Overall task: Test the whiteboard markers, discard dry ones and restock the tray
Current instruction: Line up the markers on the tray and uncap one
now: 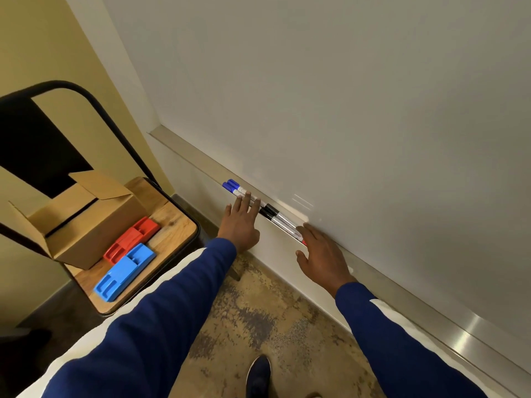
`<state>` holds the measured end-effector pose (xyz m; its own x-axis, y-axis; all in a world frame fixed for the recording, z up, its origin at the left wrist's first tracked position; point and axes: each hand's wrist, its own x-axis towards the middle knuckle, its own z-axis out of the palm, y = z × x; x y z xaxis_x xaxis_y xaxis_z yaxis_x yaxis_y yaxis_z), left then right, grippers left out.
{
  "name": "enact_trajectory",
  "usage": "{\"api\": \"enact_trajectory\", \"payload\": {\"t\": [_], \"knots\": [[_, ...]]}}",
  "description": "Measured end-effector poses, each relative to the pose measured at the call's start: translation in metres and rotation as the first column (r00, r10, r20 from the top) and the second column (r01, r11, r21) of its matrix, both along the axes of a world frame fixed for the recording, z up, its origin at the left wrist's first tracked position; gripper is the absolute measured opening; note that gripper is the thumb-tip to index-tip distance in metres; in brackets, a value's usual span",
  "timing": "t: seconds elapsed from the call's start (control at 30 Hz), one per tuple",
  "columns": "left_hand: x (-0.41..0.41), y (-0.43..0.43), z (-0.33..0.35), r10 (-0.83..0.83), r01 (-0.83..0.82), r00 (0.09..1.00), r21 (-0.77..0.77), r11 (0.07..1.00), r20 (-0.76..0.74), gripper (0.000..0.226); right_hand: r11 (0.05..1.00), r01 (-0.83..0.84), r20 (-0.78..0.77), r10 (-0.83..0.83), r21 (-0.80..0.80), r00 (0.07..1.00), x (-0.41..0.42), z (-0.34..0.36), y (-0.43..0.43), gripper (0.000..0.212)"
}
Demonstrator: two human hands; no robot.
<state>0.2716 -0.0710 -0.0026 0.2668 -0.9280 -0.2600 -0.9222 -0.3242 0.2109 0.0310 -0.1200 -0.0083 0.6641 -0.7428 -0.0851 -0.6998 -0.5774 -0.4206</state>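
Observation:
Several markers lie in a row in the metal tray [186,156] under the whiteboard [344,96]: two blue-capped markers [231,185] at the left, two black-capped markers [273,214] in the middle, and a red tip [302,240] at the right. My left hand [240,222] reaches to the tray with straight fingers whose tips touch the blue markers' barrels. My right hand [321,254] lies open against the tray edge, its fingertips over the red marker's end. Neither hand grips anything.
A stool [178,225] with a wooden seat stands at the left, carrying an open cardboard box [86,225], a red holder [132,237] and a blue holder [123,271]. My shoe [258,374] is on the mottled floor below. The tray runs on to the right.

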Motion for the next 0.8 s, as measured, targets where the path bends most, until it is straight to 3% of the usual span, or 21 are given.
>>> {"api": "enact_trajectory", "payload": {"t": [0.57,0.8], "knots": [[-0.151,0.059,0.045,-0.077,0.077,0.997,-0.018,0.997,0.026,0.079,0.974,0.193,-0.038,-0.199,-0.122,0.979,-0.127,0.045,0.054,0.058],[-0.174,0.079,0.062,-0.088,0.090,0.995,-0.026,0.996,0.057,0.075,0.964,0.244,-0.007,-0.246,-0.107,0.969,-0.143,0.054,0.065,0.056]]}}
